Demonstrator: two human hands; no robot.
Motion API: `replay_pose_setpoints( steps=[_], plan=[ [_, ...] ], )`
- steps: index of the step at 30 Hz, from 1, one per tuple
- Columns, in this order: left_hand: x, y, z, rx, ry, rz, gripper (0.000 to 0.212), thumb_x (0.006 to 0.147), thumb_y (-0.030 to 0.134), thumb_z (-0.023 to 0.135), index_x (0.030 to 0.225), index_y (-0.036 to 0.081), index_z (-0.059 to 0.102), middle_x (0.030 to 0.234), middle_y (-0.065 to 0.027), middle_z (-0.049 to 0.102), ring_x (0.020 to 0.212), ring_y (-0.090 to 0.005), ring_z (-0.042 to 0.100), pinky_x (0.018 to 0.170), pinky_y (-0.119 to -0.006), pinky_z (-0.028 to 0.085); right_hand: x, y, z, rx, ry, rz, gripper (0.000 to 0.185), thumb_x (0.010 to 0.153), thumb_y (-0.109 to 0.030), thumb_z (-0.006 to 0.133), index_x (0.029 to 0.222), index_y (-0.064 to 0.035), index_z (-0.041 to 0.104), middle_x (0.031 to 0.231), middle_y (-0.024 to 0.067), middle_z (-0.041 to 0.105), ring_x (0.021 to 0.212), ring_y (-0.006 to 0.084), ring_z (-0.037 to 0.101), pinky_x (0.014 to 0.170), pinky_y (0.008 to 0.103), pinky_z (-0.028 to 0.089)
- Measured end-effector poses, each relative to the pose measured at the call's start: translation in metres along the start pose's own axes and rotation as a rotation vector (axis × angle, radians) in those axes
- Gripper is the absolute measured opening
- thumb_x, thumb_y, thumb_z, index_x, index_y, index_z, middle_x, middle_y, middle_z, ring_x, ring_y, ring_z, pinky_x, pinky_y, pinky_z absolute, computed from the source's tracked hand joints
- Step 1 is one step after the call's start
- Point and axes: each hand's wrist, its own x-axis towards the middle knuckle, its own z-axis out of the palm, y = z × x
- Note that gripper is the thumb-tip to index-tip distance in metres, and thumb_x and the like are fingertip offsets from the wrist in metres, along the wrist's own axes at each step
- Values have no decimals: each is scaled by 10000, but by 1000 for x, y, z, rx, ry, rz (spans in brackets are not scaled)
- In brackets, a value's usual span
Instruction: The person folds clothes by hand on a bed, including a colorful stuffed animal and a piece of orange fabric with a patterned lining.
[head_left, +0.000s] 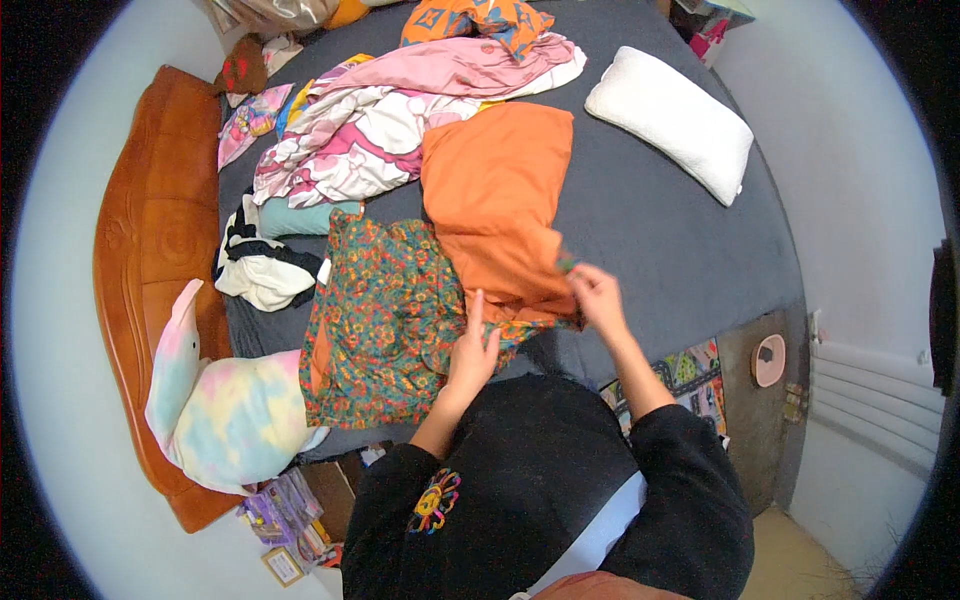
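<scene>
In front of me on the bed lies an orange cloth (499, 172), with creases bunched at its near end. Joined to it or lying against it on the left is a green floral-print cloth (390, 315); I cannot tell whether they are one piece. My right hand (598, 296) pinches the right edge of the orange cloth, where a bit of floral print shows. My left hand (472, 352) rests on the near fold, its index finger pointing away from me and its thumb apart. Fabric under the left palm is hidden.
A white pillow (671, 124) lies at the far right of the grey bed sheet (675, 255). Beyond the cloths are a pink-and-white printed blanket (367, 142) and a teal pillow (307, 217). On the left, a pastel plush toy (232, 416) leans by the wooden headboard (161, 225).
</scene>
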Motion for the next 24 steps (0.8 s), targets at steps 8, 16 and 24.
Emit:
replay_pose_setpoints(
  steps=[8,16,24],
  plan=[
    [-20,-3,13,80,-77,63,257,795,50,555,1044,58,617,916,-203,640,850,-376,617,742,-446,484,-78,-26,45,-48,-528,-106,200,831,-162,624,980,-35,662,879,147,668,832,256,652,748,340,505],
    [-57,-1,-8,22,-166,86,291,761,12,527,1030,61,626,934,-180,640,877,-361,613,755,-429,494,-4,34,61,188,-141,371,505,866,-326,631,1185,52,532,1077,111,636,1015,219,593,906,312,436],
    [-63,10,-15,91,-216,154,315,752,1,502,1029,88,626,932,-161,643,884,-356,610,755,-417,496,70,81,88,535,117,557,387,844,-200,647,1134,42,562,1058,117,646,929,229,625,836,325,479]
  ],
)
